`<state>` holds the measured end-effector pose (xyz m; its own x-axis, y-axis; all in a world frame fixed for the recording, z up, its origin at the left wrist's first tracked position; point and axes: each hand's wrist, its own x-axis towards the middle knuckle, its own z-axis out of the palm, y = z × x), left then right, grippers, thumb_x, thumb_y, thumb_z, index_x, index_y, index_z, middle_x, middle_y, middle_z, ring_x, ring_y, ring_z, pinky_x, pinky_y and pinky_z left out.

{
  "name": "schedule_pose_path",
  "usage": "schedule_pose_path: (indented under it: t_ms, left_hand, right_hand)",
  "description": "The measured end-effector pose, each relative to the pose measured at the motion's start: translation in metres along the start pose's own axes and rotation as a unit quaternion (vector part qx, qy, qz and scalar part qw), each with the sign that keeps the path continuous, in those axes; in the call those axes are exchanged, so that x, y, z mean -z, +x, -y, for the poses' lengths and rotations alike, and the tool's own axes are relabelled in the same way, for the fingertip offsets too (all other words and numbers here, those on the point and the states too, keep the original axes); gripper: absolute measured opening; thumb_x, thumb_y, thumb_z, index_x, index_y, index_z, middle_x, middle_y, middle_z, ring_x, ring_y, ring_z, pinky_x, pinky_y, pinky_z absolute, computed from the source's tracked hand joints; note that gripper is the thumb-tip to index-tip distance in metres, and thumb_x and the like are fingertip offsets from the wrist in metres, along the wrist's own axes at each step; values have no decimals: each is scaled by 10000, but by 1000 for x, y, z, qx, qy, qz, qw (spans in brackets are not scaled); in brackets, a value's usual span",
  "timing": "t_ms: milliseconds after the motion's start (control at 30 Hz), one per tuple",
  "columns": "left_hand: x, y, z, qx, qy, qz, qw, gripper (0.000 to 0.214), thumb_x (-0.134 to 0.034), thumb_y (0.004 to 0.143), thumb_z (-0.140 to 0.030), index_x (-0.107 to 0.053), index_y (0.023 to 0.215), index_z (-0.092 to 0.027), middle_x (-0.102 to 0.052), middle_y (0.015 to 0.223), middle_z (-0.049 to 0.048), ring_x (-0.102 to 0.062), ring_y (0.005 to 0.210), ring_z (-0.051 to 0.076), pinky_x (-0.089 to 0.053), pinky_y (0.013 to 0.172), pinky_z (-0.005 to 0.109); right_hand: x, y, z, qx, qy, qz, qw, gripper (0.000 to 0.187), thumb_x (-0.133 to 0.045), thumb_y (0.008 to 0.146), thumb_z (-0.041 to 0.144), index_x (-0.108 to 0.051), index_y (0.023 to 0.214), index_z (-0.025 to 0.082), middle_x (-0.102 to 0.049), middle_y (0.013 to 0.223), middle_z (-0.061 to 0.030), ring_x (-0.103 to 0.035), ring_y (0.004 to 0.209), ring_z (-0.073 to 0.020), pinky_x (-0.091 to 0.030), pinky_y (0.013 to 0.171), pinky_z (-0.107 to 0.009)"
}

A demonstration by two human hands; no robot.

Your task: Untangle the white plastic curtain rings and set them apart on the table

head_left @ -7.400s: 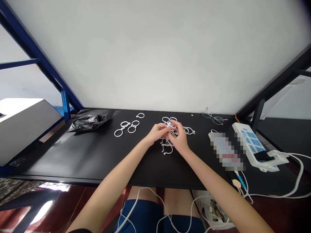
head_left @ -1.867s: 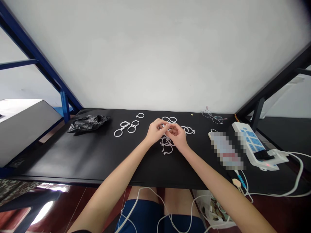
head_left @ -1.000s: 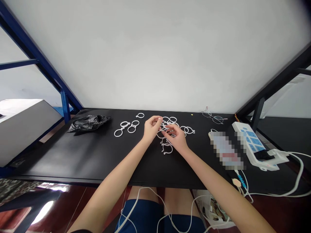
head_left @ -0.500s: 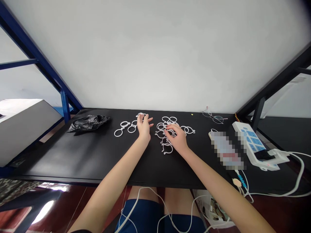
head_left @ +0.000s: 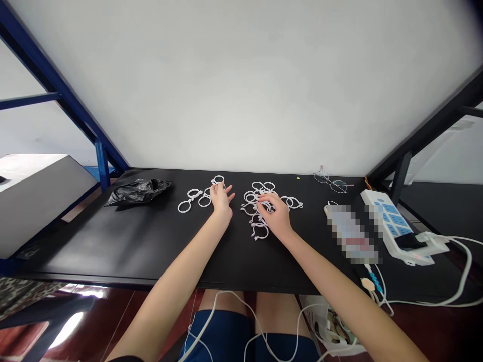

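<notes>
Two groups of white plastic rings lie on a black table (head_left: 124, 241). My left hand (head_left: 221, 199) reaches forward with its fingers apart, fingertips touching the ring (head_left: 218, 180) at the back of the left group (head_left: 194, 198). It holds nothing. My right hand (head_left: 274, 215) rests on the tangled pile of rings (head_left: 260, 206) in the middle. Its thumb and fingers are pinched on one ring of that pile.
A crumpled black plastic bag (head_left: 138, 190) lies at the far left. Wire-framed glasses (head_left: 332, 183) sit at the back right. A blurred flat object (head_left: 350, 232), a white and blue power strip (head_left: 394, 223) and white cables (head_left: 453, 281) fill the right side.
My left hand left the pile, carried a ring over to the left group and let it go there. My right hand stayed at the pile and lowered onto it.
</notes>
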<state>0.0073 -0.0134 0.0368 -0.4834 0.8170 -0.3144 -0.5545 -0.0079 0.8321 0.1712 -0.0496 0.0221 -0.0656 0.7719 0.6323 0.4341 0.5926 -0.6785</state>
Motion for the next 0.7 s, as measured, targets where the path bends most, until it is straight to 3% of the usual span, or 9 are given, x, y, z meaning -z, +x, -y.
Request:
schedule_pose_path:
  t_ms: [300, 700]
  left_hand:
    - [-1, 1, -1, 37, -50, -36, 997, 264, -530, 872, -258, -474, 1129, -244, -387, 1389, 77, -665, 1020, 197, -573, 712, 252]
    - [-2, -1, -4, 16, -54, -56, 997, 333, -456, 915, -297, -386, 1238, -261, -360, 1401, 92, -643, 1055, 204, -579, 634, 242]
  right_hand:
    - [-3, -2, -9, -27, -67, 85, 994, 43, -630, 781, 249, -640, 810, 219, -679, 1003, -74, -618, 997, -261, -451, 925, -460]
    - [-3, -3, -11, -31, -68, 82, 994, 38, -628, 775, 207, -633, 810, 219, -679, 1000, -67, -622, 985, -250, -452, 914, -444]
